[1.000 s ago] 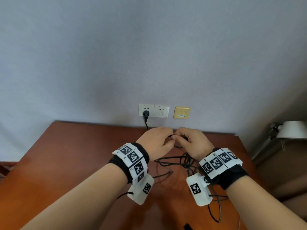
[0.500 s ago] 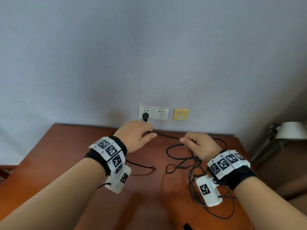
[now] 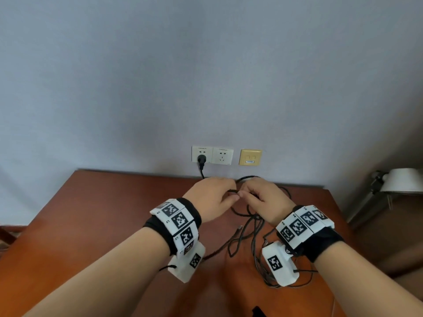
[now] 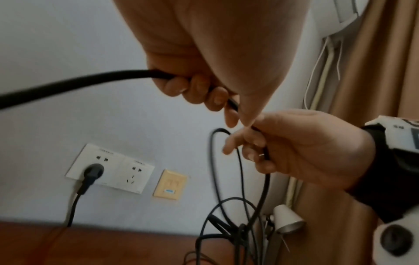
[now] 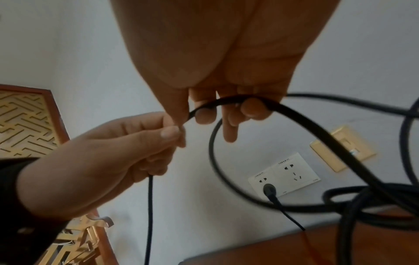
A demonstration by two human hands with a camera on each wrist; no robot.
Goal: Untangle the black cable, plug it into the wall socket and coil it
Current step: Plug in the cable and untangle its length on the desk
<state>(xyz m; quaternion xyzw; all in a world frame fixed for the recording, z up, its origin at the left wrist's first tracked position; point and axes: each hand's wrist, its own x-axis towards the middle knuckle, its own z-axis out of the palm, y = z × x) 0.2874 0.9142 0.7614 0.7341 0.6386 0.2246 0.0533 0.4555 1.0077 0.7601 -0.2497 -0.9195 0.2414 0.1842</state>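
Note:
The black cable has its plug seated in the left wall socket. From there it runs down to the table and into a loose tangle of loops under my right wrist. Both hands meet above the table's far edge. My left hand pinches the cable between thumb and curled fingers. Touching it, my right hand grips the same strand, with a loop hanging from its fingers. The cable's far end is hidden in the tangle.
A free second socket and a yellow wall plate sit right of the plug. The brown wooden table meets the wall. A white lamp stands off its right edge, beside a curtain. A carved wooden panel is at the left.
Half a second ago my hands were apart with a stretch of cable between them. The left hand has come back right to meet the right hand, and a further loop has formed.

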